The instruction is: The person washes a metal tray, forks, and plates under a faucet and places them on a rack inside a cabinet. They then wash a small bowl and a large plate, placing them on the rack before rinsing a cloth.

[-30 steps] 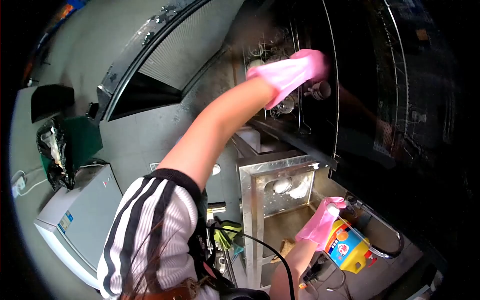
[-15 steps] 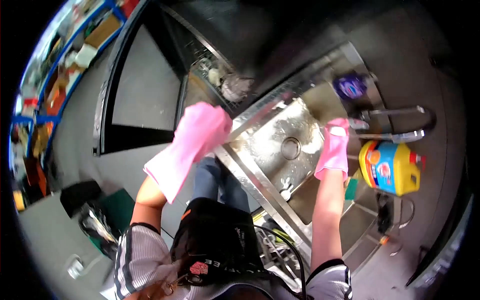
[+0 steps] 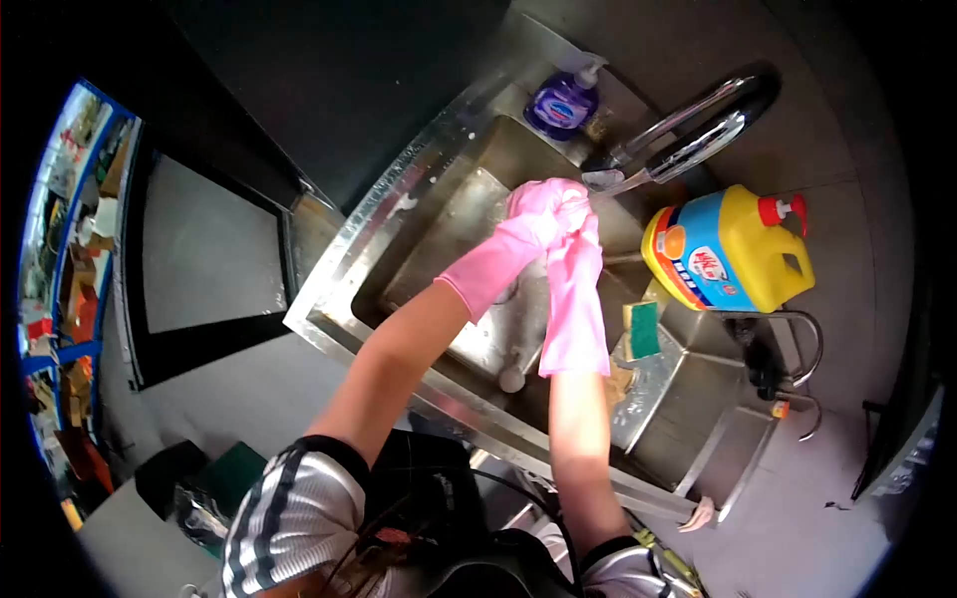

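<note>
Both my hands wear long pink rubber gloves and meet over the steel sink basin (image 3: 439, 259), just below the tap's spout. My left hand (image 3: 535, 212) is closed and presses against my right hand (image 3: 578, 221), whose fingers are also curled. Anything held between them is hidden by the gloves. Close beyond them is the chrome tap (image 3: 688, 130), its spout end almost at my fingers. A round drain fitting lies partly covered beneath my left forearm.
A purple soap pump bottle (image 3: 561, 104) stands at the sink's back corner. A yellow detergent jug (image 3: 733, 249) with a red pump is right of the tap. Nearby lies a green-and-yellow sponge (image 3: 643, 330). An open black-framed door (image 3: 209, 249) is at left.
My left hand has moved from beyond the sink's left edge over to my right hand by the tap. The view has turned toward the sink; both hands now touch.
</note>
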Available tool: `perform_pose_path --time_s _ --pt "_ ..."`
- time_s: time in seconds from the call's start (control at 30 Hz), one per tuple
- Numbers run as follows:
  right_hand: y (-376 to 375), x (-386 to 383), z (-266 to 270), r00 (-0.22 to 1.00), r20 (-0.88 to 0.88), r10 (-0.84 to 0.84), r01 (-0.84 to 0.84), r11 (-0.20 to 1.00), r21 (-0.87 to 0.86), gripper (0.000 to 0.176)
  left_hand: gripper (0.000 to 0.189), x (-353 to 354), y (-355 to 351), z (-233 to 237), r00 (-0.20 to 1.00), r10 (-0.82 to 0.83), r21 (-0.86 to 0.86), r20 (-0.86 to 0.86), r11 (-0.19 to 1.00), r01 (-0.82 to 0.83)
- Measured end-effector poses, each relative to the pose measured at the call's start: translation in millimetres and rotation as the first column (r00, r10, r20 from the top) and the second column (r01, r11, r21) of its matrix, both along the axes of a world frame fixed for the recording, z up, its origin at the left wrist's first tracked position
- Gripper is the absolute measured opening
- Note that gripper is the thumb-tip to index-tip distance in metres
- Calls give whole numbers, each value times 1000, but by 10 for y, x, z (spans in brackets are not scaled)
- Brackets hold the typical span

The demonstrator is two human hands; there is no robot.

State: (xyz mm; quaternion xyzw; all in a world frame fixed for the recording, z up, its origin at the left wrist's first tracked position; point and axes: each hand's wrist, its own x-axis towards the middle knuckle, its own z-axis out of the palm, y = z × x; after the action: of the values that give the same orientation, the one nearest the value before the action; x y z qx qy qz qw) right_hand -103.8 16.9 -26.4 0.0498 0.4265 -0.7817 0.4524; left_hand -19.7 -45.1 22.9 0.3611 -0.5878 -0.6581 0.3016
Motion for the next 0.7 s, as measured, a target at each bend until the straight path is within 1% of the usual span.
perform_pose_path --time_s 0.03,0.07,0.1,0.13,0.17,0.2,0.23,0.27,0.3,0.33,0.37,0.4,0.43,0.47,0.5,0.53,0.57,0.6,0.63,0.67,0.7 --pt "116 21 52 998 -60 -15 17 999 37 28 11 -15 -13 47 973 -59 -60 221 996 74" --pt "230 34 116 991 -128 27 -22 999 41 27 13 -65 9 6 965 49 -266 258 964 23" --pt "360 36 137 979 -192 64 -56 997 49 25 16 -123 59 -71 948 157 -462 277 887 -12" --pt "384 56 138 960 -269 71 -51 995 81 25 19 -189 102 -143 925 264 -638 274 770 -31" --pt "412 60 105 936 -343 79 -42 992 116 25 21 -251 142 -106 957 227 -265 183 948 -174" --pt "362 97 41 901 -429 64 10 986 168 26 23 -326 174 -60 970 230 165 82 956 -241" --pt "314 202 124 857 -512 56 64 975 214 26 26 -357 178 2 961 277 567 -11 793 -222" --pt "361 260 272 828 -498 259 68 835 547 28 33 -255 102 198 970 181 573 163 783 -243" --pt "374 296 392 808 -462 364 -41 818 573 28 37 -203 33 -43 935 40 106 351 991 -83" --pt "401 309 444 778 -422 465 -148 789 597 29 36 -16 18 114 925 -47 5 378 999 48" --pt "412 317 459 737 -379 560 -254 748 613 29 35 153 -5 308 901 -128 -93 414 979 182" --pt "367 256 420 717 -307 626 -364 712 600 30 36 209 -35 306 921 -150 69 358 989 134" --pt "309 296 446 686 -350 638 -350 711 610 30 38 260 -75 301 940 -161 231 301 969 93" --pt "249 331 479 654 -392 647 -334 712 618 30 39 307 -122 292 957 -162 386 241 920 58" --pt "193 365 518 620 -433 654 -315 713 626 30 40 349 -168 212 990 -106 387 89 920 63" --pt "161 320 425 591 -486 644 -329 742 584 29 41 373 -204 38 997 -48 388 -67 919 70" --pt "160 328 475 576 -503 645 -300 739 604 29 41 408 -221 -24 975 13 385 -222 920 76" --pt "179 337 530 559 -519 646 -270 734 623 30 40 381 -218 -73 903 91 427 -420 898 108" --pt "224 331 595 542 -532 650 -239 727 644 31 41 374 -189 -131 904 115 513 -411 849 125" --pt "246 330 861 449 -414 791 -216 546 809 40 43 405 -110 -23 906 138 594 -401 792 142" --pt "264 407 1177 432 -332 838 -174 439 882 42 45 400 -80 48 906 159 667 -392 727 160"
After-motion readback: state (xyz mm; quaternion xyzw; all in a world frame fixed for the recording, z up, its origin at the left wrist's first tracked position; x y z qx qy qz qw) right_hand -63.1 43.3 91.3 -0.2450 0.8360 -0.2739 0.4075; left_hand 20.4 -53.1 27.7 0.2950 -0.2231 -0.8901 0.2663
